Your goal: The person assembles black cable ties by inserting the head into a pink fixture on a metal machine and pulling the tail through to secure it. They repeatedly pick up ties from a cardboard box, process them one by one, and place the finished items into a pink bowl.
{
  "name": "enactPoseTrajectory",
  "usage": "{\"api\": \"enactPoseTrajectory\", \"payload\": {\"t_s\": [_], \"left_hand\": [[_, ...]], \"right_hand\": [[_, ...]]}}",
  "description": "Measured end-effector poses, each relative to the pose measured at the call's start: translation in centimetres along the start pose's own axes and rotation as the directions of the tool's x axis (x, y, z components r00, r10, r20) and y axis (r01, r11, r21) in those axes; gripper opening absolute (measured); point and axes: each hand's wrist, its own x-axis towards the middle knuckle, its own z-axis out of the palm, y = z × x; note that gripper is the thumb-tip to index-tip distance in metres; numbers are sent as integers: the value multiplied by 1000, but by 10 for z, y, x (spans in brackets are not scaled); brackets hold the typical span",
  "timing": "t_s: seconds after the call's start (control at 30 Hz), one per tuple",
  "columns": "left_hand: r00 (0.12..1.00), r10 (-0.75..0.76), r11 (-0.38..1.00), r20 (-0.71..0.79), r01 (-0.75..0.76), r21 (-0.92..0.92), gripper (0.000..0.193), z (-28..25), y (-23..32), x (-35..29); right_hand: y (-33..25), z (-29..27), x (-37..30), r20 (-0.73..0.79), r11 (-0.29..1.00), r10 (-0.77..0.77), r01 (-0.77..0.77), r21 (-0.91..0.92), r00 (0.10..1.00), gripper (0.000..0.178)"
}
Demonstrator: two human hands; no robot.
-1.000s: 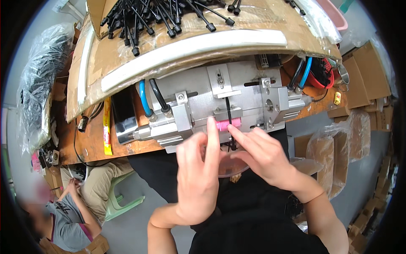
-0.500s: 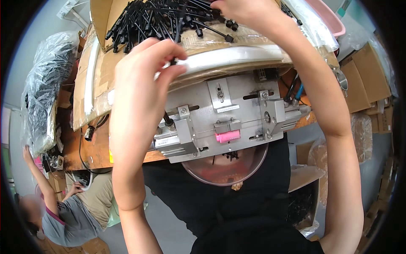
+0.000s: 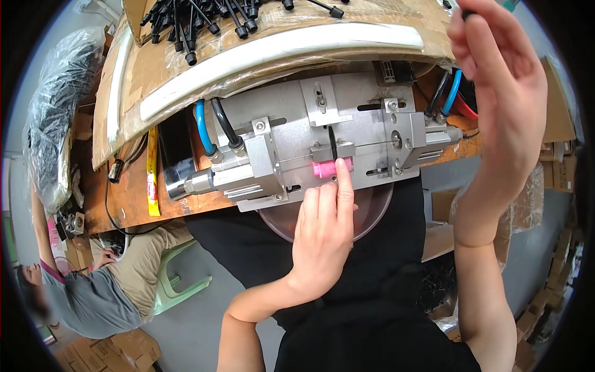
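Note:
A metal fixture (image 3: 365,146) lies across the bench edge, with a pink block (image 3: 323,169) at its front middle. One thin black rod (image 3: 333,141) rests over the fixture, its near end running under my left index finger. My left hand (image 3: 325,235) has that finger stretched out, its tip at the pink block and rod; the other fingers are bent. Raised at the upper right, my right hand (image 3: 505,74) pinches a small black piece (image 3: 468,14), of which only the end shows. Black rods with thick end caps (image 3: 238,25) lie piled on the cardboard beyond the fixture.
Blue and black hoses (image 3: 202,127) run to cylinders at both fixture ends. A clear bowl (image 3: 378,214) sits below the front edge. On the bench at left lies a yellow packet (image 3: 152,177). A seated person (image 3: 102,288) is at far left, by a plastic-wrapped bundle (image 3: 59,118).
My left hand has come down from the pile to the pink block. The black rod now lies on the fixture. My right hand has moved right, off the pile, pinching a black piece.

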Motion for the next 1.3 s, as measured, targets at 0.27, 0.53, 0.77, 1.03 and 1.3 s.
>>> {"api": "enactPoseTrajectory", "payload": {"t_s": [0.27, 0.53, 0.77, 1.03, 1.3], "left_hand": [[999, -9, 1000, 42, 9, 8, 68, 1, -10, -4], [991, -114, 971, 67, 125, -203, 68, -35, 0, -9], [987, -158, 956, 27, 159, -246, 78, -37, -5, -19], [992, -120, 977, -40, 111, -182, 74, -61, -21, 5], [910, 188, 975, -368, -128, 180, 20, -83, -85, 186]], "right_hand": [[19, 4, -80, 180, 962, -171, 203, -183, 969, 31], [44, 26, -157, 404, 906, -58, 219, -363, 913, 66], [53, 39, -158, 485, 913, 1, 196, -357, 875, 66], [23, 27, -120, 629, 891, 72, 234, -389, 774, 68], [67, 79, 91, 522, 492, -358, 632, -599, 774, 10]]}}
